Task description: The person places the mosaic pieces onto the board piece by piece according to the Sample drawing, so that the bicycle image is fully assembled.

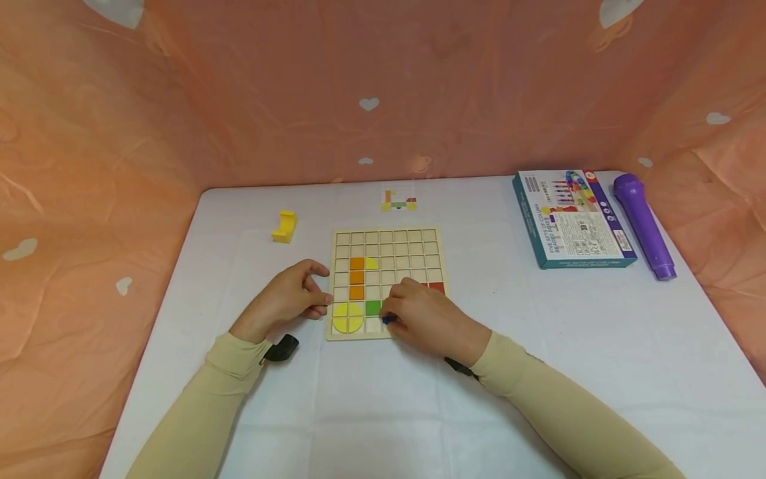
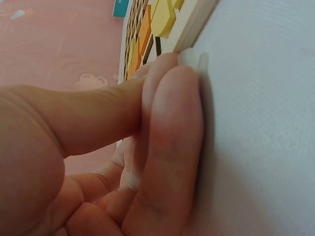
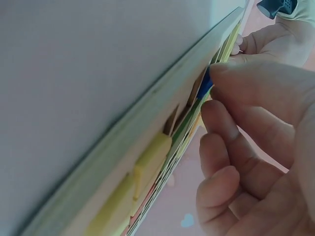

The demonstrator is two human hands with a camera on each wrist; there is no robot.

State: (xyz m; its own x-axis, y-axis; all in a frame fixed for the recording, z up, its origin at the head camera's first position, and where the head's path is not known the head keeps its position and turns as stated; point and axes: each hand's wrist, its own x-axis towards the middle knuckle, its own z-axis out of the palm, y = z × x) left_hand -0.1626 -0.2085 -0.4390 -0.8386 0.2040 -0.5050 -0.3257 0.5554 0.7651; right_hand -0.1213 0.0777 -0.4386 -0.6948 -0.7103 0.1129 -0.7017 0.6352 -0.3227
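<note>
A wooden grid board [image 1: 393, 237] lies on the white table. My right hand [image 1: 431, 322] is over its lower right part, pinching a small blue piece [image 3: 204, 84] between thumb and index finger, low at the near row. On the board sit orange squares [image 1: 356, 277], a yellow quarter-circle piece [image 1: 372, 263], a yellow circle of quarter pieces [image 1: 348, 318], a green square [image 1: 373, 307] and red pieces [image 1: 437, 287], partly hidden. Yellow pieces [image 3: 151, 160] also show along the near edge in the right wrist view. My left hand [image 1: 284, 296], loosely bent and holding nothing, rests beside the board's left edge.
Behind the board lies a small pattern card [image 1: 397, 197]. A yellow notched block [image 1: 284, 227] stands at the back left. At the back right are a teal-edged box [image 1: 574, 223] and a purple microphone-shaped object [image 1: 646, 226]. Orange cloth [image 1: 299, 86] hangs around the table.
</note>
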